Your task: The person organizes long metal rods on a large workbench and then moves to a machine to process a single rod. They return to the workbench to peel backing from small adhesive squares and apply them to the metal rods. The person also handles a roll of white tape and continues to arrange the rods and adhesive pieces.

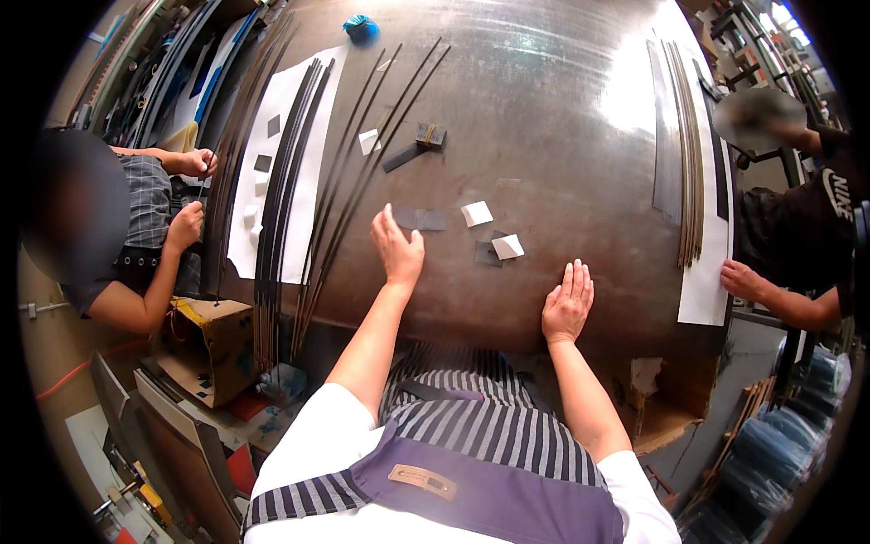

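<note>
My left hand [396, 247] reaches over the dark metal table [544, 109], its fingertips at a pair of small dark grey rectangular pieces [420, 218]. My right hand [568, 303] lies flat and empty near the table's front edge. Just beyond it sit two white squares [477, 214] [507, 246] and another dark piece [487, 254]. Several long thin dark rods [362, 172] run diagonally left of my left hand.
A person at the left holds thin strips beside a white sheet [304, 181] bearing long black strips. Another person's hand [745, 281] rests on a white sheet at the right by more strips [689, 154]. A blue tape roll [361, 27] lies far back. Cardboard box [213, 340] below left.
</note>
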The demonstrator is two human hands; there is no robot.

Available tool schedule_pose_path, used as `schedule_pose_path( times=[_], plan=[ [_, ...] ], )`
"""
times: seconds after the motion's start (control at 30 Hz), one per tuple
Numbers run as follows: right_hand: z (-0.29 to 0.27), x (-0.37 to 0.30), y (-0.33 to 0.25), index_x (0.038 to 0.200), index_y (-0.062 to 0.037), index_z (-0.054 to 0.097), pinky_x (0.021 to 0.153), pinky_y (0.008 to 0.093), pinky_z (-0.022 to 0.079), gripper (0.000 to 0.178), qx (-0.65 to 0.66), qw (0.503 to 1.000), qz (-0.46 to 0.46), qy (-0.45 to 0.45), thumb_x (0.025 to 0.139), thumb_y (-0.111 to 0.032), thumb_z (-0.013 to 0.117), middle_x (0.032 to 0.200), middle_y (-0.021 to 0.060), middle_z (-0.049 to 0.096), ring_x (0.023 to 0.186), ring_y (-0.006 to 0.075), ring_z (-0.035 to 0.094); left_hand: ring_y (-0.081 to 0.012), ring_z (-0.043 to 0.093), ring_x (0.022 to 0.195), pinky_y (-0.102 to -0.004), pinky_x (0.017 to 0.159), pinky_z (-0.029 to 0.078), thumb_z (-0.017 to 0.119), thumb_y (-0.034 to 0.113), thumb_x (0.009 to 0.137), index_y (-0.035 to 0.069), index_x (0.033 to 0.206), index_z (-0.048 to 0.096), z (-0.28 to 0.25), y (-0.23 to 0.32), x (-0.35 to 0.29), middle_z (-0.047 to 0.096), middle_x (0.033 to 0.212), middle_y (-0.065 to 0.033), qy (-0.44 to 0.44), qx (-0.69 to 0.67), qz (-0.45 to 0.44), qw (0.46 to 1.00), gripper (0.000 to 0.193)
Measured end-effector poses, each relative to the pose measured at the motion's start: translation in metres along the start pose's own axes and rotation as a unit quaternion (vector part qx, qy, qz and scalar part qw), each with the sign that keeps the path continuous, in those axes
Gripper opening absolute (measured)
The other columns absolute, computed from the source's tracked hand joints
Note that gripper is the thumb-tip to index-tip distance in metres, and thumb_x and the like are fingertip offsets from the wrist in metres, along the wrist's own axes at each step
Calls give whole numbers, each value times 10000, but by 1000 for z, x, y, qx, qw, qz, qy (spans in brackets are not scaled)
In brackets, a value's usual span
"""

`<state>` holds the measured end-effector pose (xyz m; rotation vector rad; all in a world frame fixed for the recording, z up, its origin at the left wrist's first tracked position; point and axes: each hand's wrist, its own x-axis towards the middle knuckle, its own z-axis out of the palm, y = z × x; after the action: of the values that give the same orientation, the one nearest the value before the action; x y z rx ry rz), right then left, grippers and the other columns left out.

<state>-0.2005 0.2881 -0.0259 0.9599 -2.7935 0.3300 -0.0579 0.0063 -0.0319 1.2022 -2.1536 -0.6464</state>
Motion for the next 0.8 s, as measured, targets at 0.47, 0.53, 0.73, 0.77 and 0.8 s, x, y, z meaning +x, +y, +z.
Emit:
schedule_pose_path(
  times=[0.47, 0.53, 0.73, 0.77, 0.8],
  plan=[
    [4, -1, 4, 1357, -17, 471, 1144, 458, 253, 525, -4, 1000, -5, 1, 854, -167, 497, 1473, 119, 397, 1390, 299, 329, -288, 400, 1317, -427, 1078, 283, 668, 168, 796, 158, 1162, 645, 28, 100, -30, 501, 1358, -63, -227, 1, 371, 901, 367],
    [1, 0, 2, 1353, -16, 473, 1143, 457, 255, 525, -1, 1000, -4, -1, 852, -171, 502, 1467, 121, 403, 1385, 298, 334, -281, 399, 1323, -433, 1084, 269, 672, 187, 798, 174, 1164, 649, 30, 94, -30, 511, 1352, -51, -242, 24, 376, 894, 367],
    [-4, 0, 5, 1330, -19, 498, 1128, 458, 269, 506, 19, 1000, 10, 1, 851, -178, 525, 1440, 124, 432, 1369, 285, 358, -287, 440, 1276, -432, 1066, 289, 679, 107, 743, 111, 1092, 648, 0, 81, -9, 547, 1278, -91, -211, -5, 315, 925, 350],
    [-4, 1, 4, 1330, -19, 498, 1128, 459, 269, 505, 23, 1000, 8, 1, 851, -177, 524, 1441, 124, 431, 1368, 285, 358, -291, 447, 1268, -428, 1061, 297, 682, 99, 738, 98, 1092, 641, -7, 79, -8, 548, 1274, -94, -202, -26, 296, 933, 356],
    [-5, 1, 4, 1331, -20, 498, 1128, 459, 269, 504, 25, 1000, 9, 1, 852, -176, 523, 1441, 124, 431, 1368, 285, 359, -291, 465, 1248, -427, 1048, 321, 684, 82, 733, 93, 1084, 640, -10, 76, -10, 543, 1270, -95, -181, -26, 298, 937, 354]
  ],
)
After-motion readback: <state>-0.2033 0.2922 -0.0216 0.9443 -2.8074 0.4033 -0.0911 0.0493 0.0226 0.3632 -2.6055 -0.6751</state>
